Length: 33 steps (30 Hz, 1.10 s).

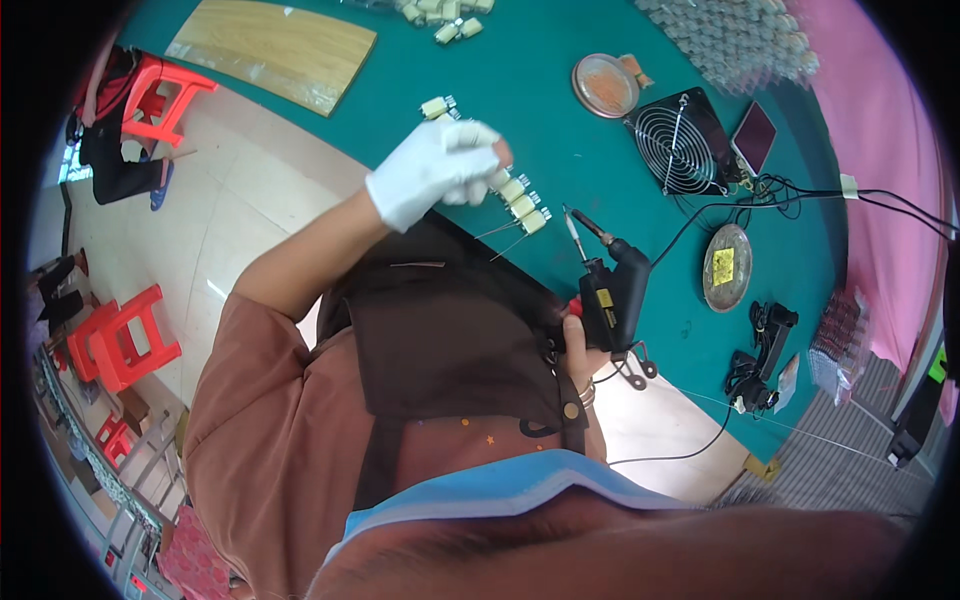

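Observation:
My left hand (440,170), in a white glove with a bare fingertip showing, is curled closed over a row of small cream components at the table's near edge. What its fingers pinch is hidden. From under the glove the row continues to the right, ending in a cream component (536,220) with metal pins; thin wires stick out toward me. More lie beyond the hand, among them another cream component (435,107). My bare right hand (578,350) grips a black soldering gun (625,295) with a red trigger, its tip just right of the row and apart from it.
On the green table (510,75) are a wooden board (275,50), a round dish (603,85), a black fan (675,145), a phone (754,137) and a metal dish (712,285). Black cables (800,195) run right. Red stools (130,340) and a seated person are left.

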Motion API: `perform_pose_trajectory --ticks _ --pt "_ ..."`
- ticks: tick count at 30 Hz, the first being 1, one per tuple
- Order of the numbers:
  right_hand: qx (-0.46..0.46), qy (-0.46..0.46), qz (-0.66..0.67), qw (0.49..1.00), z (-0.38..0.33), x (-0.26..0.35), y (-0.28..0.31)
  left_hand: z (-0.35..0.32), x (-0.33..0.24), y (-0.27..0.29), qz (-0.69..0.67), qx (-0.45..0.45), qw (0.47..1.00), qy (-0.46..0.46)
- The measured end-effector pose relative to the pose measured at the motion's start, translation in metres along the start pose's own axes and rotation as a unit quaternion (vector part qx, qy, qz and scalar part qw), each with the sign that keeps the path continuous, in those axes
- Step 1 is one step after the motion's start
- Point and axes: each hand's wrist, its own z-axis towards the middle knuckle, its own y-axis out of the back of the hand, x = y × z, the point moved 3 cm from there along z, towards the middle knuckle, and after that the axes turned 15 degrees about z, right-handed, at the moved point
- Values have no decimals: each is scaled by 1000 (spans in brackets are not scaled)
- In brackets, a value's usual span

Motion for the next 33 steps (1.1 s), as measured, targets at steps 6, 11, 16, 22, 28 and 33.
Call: perform_pose_trajectory --ticks 6,11,16,22,28,33 --pt "-71 -1 184 980 24 20 -19 40 -16 7 -49 16 998 -30" --pt "-69 1 190 979 29 16 -23 25 -3 -9 34 27 998 -41" --pt "-25 -42 248 967 43 38 -43 -13 16 -64 35 83 995 33" --pt "12 -45 279 959 42 38 -58 -19 33 -80 -25 152 986 61" --pt "-21 -59 237 970 34 37 -60 -28 32 -81 -18 156 985 77" --pt "-14 -48 241 969 31 32 -61 -37 47 -70 29 169 982 79"
